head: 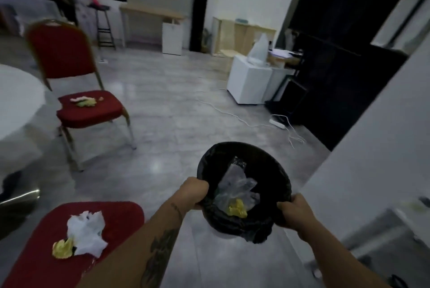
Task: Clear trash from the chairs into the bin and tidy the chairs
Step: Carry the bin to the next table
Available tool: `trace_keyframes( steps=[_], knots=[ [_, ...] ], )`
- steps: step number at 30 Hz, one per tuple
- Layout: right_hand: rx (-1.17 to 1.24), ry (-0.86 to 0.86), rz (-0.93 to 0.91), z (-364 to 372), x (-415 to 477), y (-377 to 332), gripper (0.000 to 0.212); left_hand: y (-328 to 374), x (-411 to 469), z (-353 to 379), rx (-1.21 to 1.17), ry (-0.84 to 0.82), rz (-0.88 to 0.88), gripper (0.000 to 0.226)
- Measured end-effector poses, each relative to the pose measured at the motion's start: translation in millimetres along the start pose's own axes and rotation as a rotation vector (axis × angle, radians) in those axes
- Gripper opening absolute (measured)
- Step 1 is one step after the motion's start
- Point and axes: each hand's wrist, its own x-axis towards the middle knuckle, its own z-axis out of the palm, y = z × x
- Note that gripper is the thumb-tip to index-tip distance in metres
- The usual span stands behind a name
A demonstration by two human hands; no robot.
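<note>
Both my hands grip the rim of a small bin lined with a black bag, held above the floor. My left hand holds its left edge, my right hand its right edge. Inside the bin lie a clear plastic wrapper and a crumpled yellow scrap. At the lower left, a red chair seat carries a white crumpled tissue and a yellow wrapper. Farther off stands a second red chair with small scraps of trash on its seat.
A white round table sits at the left edge. A white cable and power strip lie on the grey floor ahead. A white cabinet, black shelving and a white wall at right bound the room. A person stands at the far back left.
</note>
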Motion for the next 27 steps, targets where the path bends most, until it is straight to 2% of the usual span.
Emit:
trace_keyframes(
  steps=[8, 16, 20, 27],
  knots=[
    [-0.157, -0.199, -0.086, 56, 177, -127, 0.019, 71, 109, -50, -0.136, 0.133, -0.107, 0.028],
    [-0.265, -0.536, -0.242, 196, 336, -242, 0.013, 92, 218, -128, -0.321, 0.399, -0.217, 0.028],
    [-0.402, -0.740, -0.343, 267, 379, -304, 0.025, 96, 251, -153, -0.476, 0.527, -0.276, 0.028],
    [-0.629, -0.972, -0.521, 396, 396, -387, 0.026, 75, 285, -204, -0.754, 0.753, -0.390, 0.028]
  ],
)
